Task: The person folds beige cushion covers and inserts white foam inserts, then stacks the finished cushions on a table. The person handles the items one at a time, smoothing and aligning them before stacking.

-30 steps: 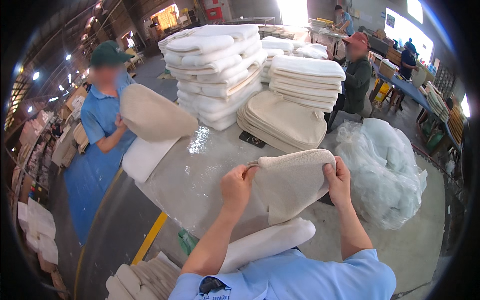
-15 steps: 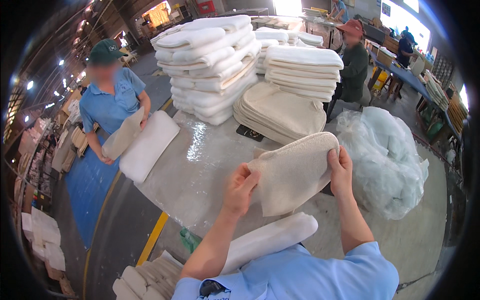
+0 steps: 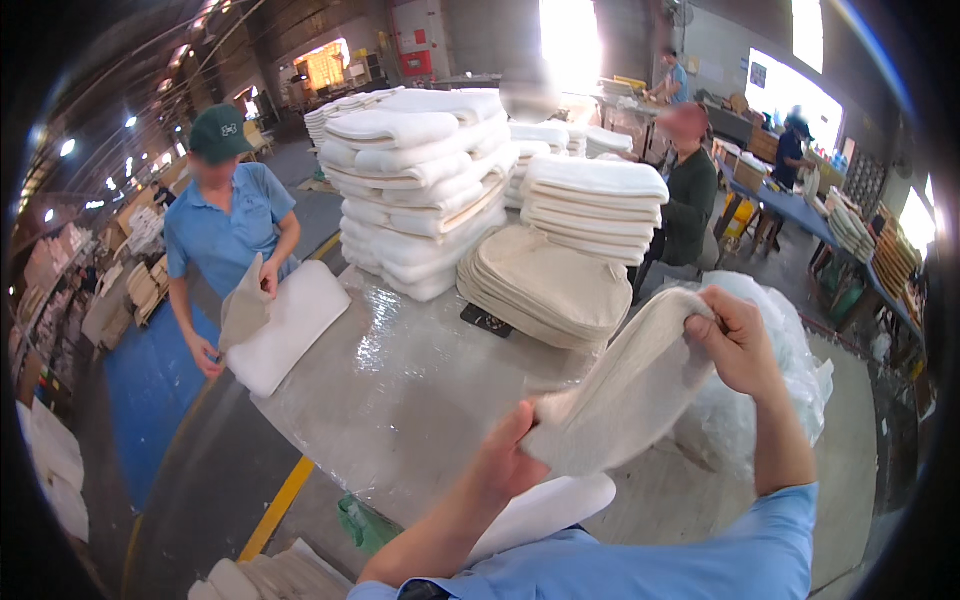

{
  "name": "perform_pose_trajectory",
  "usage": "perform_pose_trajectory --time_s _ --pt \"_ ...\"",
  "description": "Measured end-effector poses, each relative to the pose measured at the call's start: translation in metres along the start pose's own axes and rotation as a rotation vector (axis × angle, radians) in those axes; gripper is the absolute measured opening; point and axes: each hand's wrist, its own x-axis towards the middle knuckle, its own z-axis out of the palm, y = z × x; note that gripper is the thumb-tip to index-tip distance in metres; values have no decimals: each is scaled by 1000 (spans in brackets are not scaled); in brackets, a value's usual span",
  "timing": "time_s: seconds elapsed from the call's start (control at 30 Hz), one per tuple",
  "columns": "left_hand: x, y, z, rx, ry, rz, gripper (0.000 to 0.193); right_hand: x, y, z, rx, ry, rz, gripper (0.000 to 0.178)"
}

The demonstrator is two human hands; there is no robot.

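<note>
Between my hands, above the table, hangs a cream fabric cover [image 3: 625, 400], slanted with its right end higher. My left hand [image 3: 508, 455] is closed on its lower left end, thumb on top. At the upper right end my right hand [image 3: 738, 340] pinches the cover's rounded edge. Close to my body, below the cover, lies a white padded piece [image 3: 555, 505], partly hidden by my left arm. Just beyond the cover is a stack of similar beige covers [image 3: 550, 275] with rounded corners.
Tall white pad stacks [image 3: 415, 205] and a lower white stack [image 3: 595, 205] stand behind on the plastic-covered table [image 3: 400, 420]. A clear plastic bundle [image 3: 790, 390] sits at right. At left, a co-worker [image 3: 230, 215] handles a beige cover over a white pad [image 3: 290, 325]. Others work behind.
My right hand has moved up and right with its end of the cover, my left hand lower; the cover now slants more. The co-worker's cover has shifted over the pad. My view has tilted.
</note>
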Motion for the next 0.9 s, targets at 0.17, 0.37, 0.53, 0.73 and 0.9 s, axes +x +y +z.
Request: perform_pose_trajectory --time_s 0.17,0.37,0.53,0.73,0.9 --pt "-89 -18 -6 -229 142 152 36 64 -114 -5 381 -1163 -197 46" --pt "-182 -36 10 72 730 445 27 16 -81 282 895 -917 132 32" --pt "-223 -60 30 349 1324 707 29 -73 -103 396 712 -973 218 32" --pt "-231 -88 10 589 1449 675 25 -94 -71 386 641 -1235 224 35" --pt "-230 -86 27 623 1499 667 23 -72 -114 357 295 -1543 216 39"
